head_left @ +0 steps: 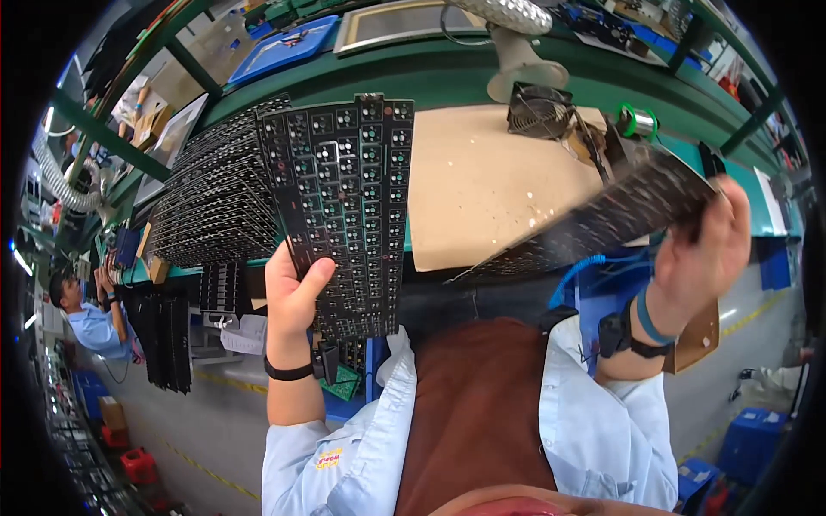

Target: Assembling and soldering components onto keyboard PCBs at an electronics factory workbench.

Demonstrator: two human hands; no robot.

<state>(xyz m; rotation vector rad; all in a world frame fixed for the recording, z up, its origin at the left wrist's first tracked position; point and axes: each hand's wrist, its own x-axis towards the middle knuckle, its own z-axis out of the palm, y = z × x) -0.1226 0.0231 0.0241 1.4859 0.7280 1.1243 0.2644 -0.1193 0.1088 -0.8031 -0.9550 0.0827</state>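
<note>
My left hand (297, 288) is closed round the lower left edge of a black keyboard circuit board (344, 189), thumb on its face. The board stands nearly upright, showing rows of key positions with small white and green marks. On the right, my right hand (705, 241) grips the outer end of a second black circuit board (611, 202), which is tilted and smeared by motion. The two boards are apart. Left of the first board rises a tall stack of similar black boards (211, 198).
A tan sheet (465, 172) lies on the green bench. On it stand a small black fan (538, 110) and, behind, a solder spool (638, 120). A silver duct (508, 15) hangs above. A blue tray (284, 47) sits on the far shelf. A co-worker (90, 314) is at far left.
</note>
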